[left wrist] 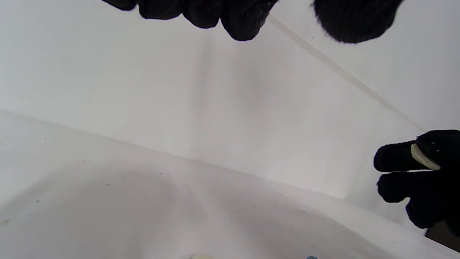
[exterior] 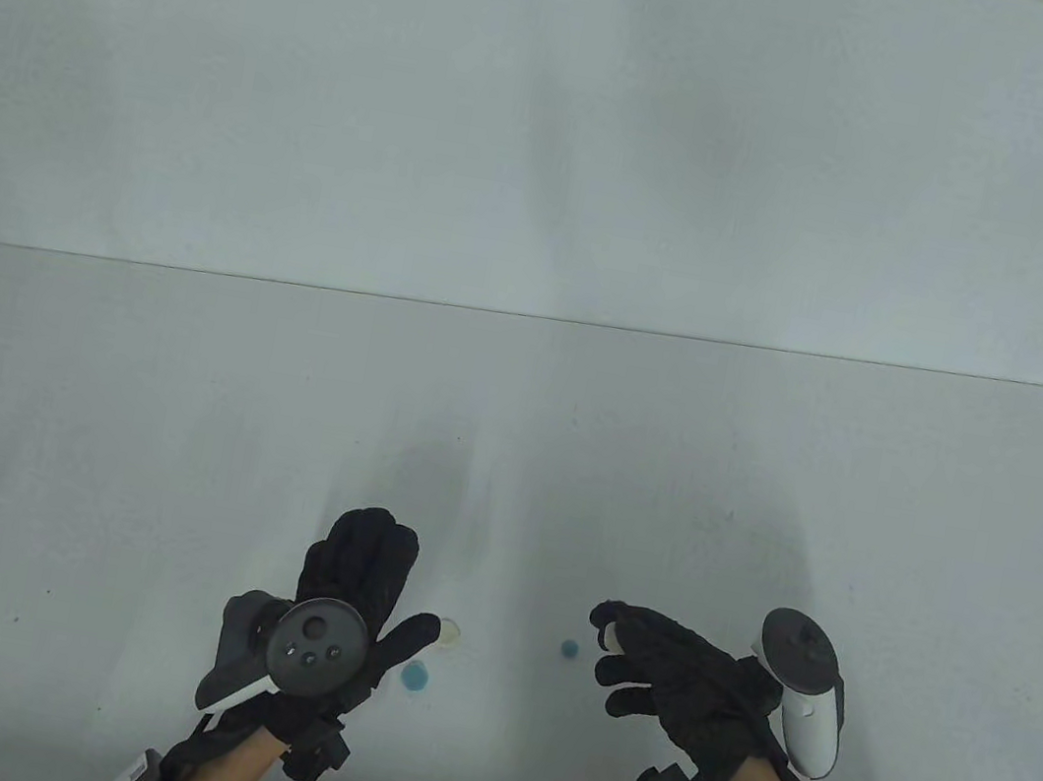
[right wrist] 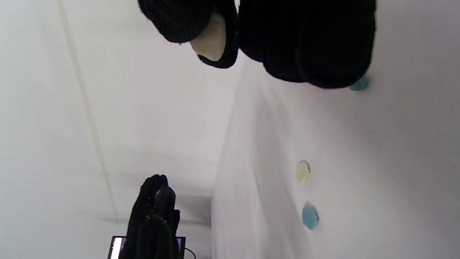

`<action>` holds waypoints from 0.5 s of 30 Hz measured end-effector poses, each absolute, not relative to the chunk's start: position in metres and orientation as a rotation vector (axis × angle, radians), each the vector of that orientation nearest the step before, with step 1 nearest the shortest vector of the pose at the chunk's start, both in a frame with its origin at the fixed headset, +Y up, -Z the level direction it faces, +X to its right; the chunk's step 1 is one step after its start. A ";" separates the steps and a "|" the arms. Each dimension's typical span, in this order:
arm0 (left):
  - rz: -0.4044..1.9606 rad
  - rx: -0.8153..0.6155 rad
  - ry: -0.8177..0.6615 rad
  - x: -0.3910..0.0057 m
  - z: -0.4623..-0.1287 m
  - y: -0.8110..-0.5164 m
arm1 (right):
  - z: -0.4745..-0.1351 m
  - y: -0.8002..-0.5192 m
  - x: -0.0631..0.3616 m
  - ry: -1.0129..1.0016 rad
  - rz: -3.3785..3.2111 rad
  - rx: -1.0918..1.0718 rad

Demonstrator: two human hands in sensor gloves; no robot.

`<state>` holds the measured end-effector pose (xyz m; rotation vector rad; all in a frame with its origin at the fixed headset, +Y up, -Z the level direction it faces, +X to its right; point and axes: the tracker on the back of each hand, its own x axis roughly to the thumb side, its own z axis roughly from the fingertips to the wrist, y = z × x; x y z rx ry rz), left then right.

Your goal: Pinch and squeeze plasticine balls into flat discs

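Observation:
My right hand (exterior: 626, 663) pinches a cream plasticine piece (exterior: 610, 636) between thumb and fingertips, above the table; the piece also shows in the right wrist view (right wrist: 212, 41) and the left wrist view (left wrist: 424, 158). A small blue ball (exterior: 570, 648) lies on the table just left of my right hand and shows in the right wrist view (right wrist: 359, 84). A cream flat disc (exterior: 450, 634) and a blue flat disc (exterior: 415, 676) lie beside my left thumb; both show in the right wrist view as cream (right wrist: 302, 171) and blue (right wrist: 310, 216). My left hand (exterior: 364, 584) is open, palm down, holding nothing.
The white table (exterior: 172, 452) ends at a far edge against a white wall (exterior: 567, 119). A dark device with a lit screen (right wrist: 118, 247) shows at the bottom of the right wrist view.

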<state>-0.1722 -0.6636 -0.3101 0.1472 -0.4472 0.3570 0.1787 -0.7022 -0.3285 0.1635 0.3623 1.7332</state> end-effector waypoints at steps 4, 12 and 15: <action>0.358 0.151 -0.452 -0.172 -0.310 -0.664 | -0.328 -0.695 0.177 0.296 1.832 0.154; 0.358 0.156 -0.460 -0.171 -0.309 -0.663 | -0.329 -0.690 0.174 0.231 1.931 0.153; 0.358 0.156 -0.460 -0.171 -0.309 -0.663 | -0.332 -0.685 0.170 0.194 1.983 0.144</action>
